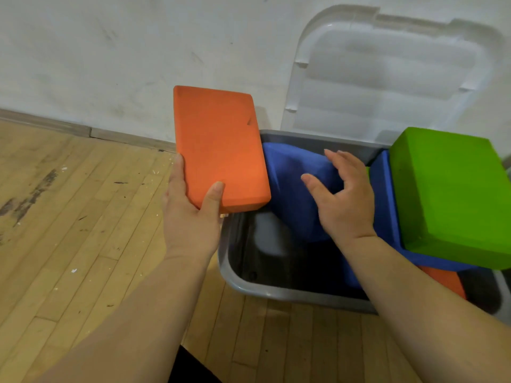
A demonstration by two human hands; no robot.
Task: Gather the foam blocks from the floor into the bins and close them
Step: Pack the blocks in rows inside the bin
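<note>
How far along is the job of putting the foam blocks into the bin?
Done: a green block sits stacked in the grey bin. In hand: the left hand holds an orange block at the bin's edge; the right hand is at a blue block inside. Left: drop the orange one in, fit the lid leaning on the wall.

One wide-angle view only, worn on the head — it looks forward and steeply down at close range, facing the scuffed white wall (pixel 110 51), with the pale wooden plank floor (pixel 69 217) at left and the open grey plastic bin (pixel 276 295) at lower right.
</note>
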